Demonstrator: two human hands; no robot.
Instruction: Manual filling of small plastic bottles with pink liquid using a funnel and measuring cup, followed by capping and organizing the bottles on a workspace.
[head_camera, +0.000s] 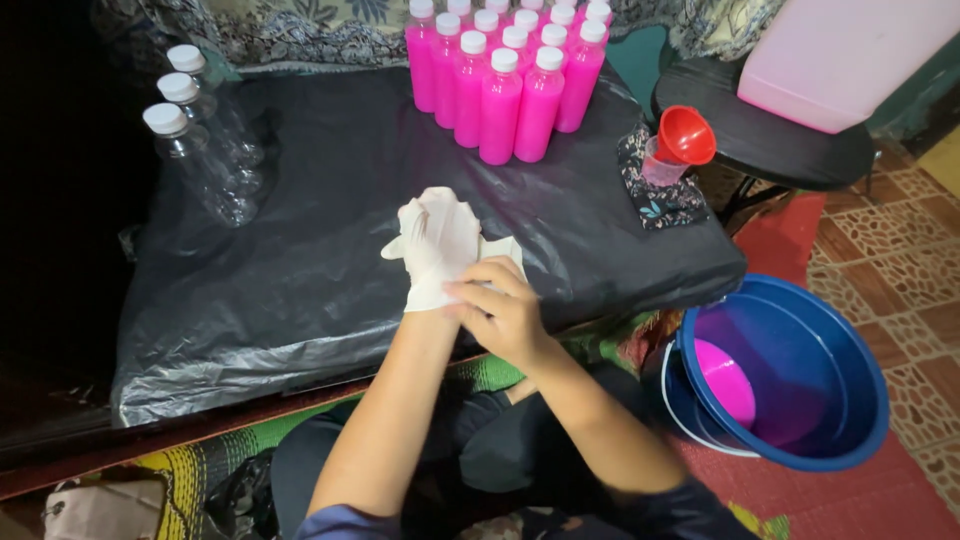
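Right hand (505, 310) is pinching the cuff of a white glove (440, 240) on the left hand (432, 245), whose fingers are spreading open inside it. Both are hovering over black plastic sheeting (300, 260), near filled pink bottles (515, 75).

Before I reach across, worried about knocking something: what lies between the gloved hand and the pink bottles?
Only bare black plastic sheet, seen in the head view.

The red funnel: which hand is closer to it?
Right. The right hand lies below-left of the funnel, tugging at the glove cuff; the gloved left hand sits farther left on the black sheet.
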